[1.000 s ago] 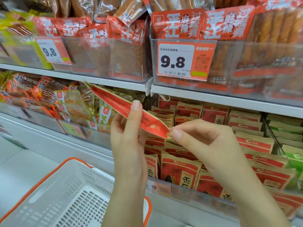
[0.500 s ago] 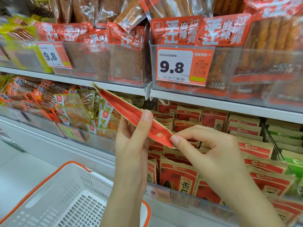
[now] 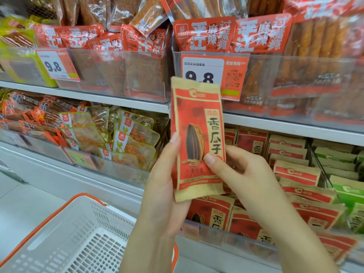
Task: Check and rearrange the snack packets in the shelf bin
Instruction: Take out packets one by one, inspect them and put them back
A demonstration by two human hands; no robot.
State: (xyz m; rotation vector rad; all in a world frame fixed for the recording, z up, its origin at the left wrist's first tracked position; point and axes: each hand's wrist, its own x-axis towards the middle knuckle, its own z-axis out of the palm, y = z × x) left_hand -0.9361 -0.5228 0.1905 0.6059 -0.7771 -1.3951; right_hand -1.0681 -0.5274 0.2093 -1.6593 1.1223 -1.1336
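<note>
At my far left the white basket [image 3: 65,239] with its orange rim hangs low, below the shelf edge and well clear of what I am doing. My left hand [image 3: 167,186] cups the packet [image 3: 197,138] along its left edge and lower corner, fingers curled behind it and one fingertip showing on the front. The packet stands upright, long axis vertical, printed face toward me, held in the air in front of the shelf. My right hand [image 3: 244,174] pinches its lower right side, thumb pressed on the front near the sunflower seed picture. So the grip on both sides sits low on the packet, and most of its length rises above my fingers. Its bin [image 3: 226,236] lies just below and to the right, behind my right wrist, so I judge the right hand is the nearer one for putting it back. There, matching red packets [image 3: 295,172] stand in leaning rows behind a clear front wall, tightly packed; I would need a gap between them.
</note>
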